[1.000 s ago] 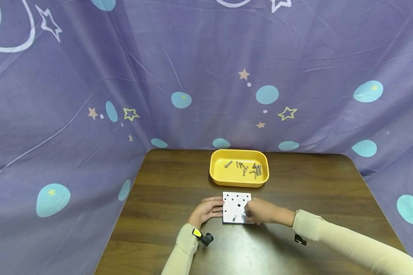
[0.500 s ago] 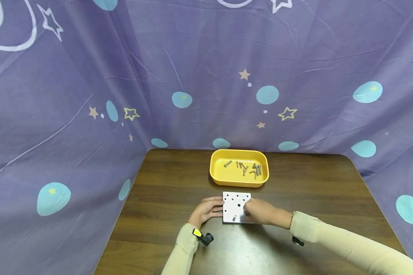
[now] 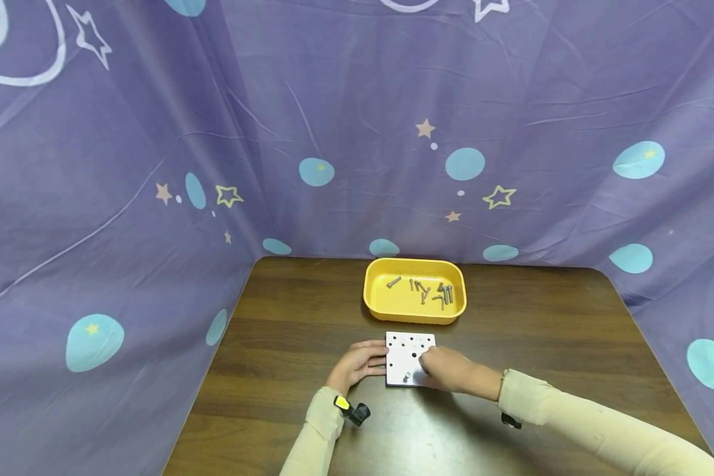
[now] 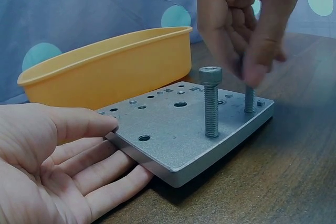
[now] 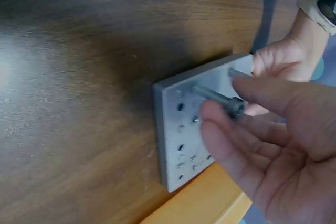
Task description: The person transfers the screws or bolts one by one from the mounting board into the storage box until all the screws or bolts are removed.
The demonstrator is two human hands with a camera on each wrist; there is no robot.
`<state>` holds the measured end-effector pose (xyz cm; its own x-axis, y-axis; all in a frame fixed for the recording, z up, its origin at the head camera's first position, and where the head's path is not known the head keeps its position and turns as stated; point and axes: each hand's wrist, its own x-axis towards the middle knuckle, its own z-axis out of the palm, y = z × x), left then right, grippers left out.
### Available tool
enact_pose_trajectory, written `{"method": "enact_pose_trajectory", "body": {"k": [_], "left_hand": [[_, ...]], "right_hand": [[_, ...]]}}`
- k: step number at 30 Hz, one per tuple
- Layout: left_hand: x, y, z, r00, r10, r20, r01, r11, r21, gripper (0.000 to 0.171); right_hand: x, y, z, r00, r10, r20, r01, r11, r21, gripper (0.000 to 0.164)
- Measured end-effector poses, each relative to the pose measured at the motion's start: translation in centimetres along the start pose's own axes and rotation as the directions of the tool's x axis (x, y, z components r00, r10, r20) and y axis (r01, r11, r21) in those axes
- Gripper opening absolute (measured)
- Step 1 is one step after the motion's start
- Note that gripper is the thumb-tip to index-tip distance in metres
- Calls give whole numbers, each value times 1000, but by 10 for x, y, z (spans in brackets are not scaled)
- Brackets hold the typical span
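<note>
A silvery metal plate with several holes lies on the table. My left hand holds its left edge, thumb at the top rim and fingers along the side, as the left wrist view shows. My right hand is over the plate's right part, thumb and fingers pinching the head of a socket-head bolt that stands in a hole. In the left wrist view the fingers hide that bolt's head. A second socket-head bolt stands upright near the plate's front edge, its thread largely exposed.
Behind the plate stands a yellow tray with several loose bolts in it. The wooden table ends against a purple patterned curtain. A small camera sits on the left wrist.
The right hand and forearm have shifted and turned slightly at the bolt. The left hand and the plate keep their places.
</note>
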<state>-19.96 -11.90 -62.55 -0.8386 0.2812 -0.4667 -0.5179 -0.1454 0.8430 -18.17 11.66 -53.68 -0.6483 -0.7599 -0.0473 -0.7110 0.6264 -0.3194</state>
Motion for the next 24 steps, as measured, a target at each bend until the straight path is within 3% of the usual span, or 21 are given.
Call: {"method": "enact_pose_trajectory", "body": {"k": [6, 12, 18, 24], "left_hand": [[1, -1, -1, 1000, -1, 2, 1, 1000, 1, 45], [2, 0, -1, 1000, -2, 0, 2, 1000, -5, 45], [1, 0, 1, 1000, 0, -1, 0, 1000, 11, 47], [1, 0, 1, 1000, -7, -8, 7, 1000, 6, 46]], "right_hand": [[-1, 0, 2, 1000, -23, -11, 23, 1000, 15, 29], [0, -1, -3, 999, 32, -8, -31, 999, 31, 37], [0, -2, -4, 999, -44, 0, 44, 999, 20, 31], [-1, -4, -2, 1000, 20, 1, -20, 999, -39, 31]]}}
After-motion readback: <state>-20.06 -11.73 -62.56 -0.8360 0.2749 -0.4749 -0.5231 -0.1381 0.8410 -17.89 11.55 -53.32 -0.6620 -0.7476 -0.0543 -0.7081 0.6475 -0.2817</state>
